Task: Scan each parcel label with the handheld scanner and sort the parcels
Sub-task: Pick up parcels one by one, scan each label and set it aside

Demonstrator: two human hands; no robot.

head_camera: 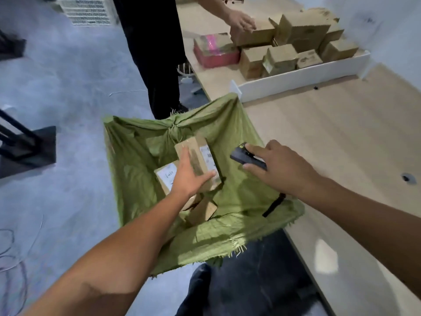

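Observation:
My left hand grips a brown cardboard parcel with a white label, held over the open green sack. Inside the sack lie another labelled parcel and a plain box lower down. My right hand holds the black handheld scanner just right of the parcel, above the sack's right edge; its wrist strap hangs below.
The wooden table lies to the right. A white tray at its far end holds several cardboard boxes and a pink parcel. Another person in black stands beyond the sack, one hand on a box. Black stands sit at left.

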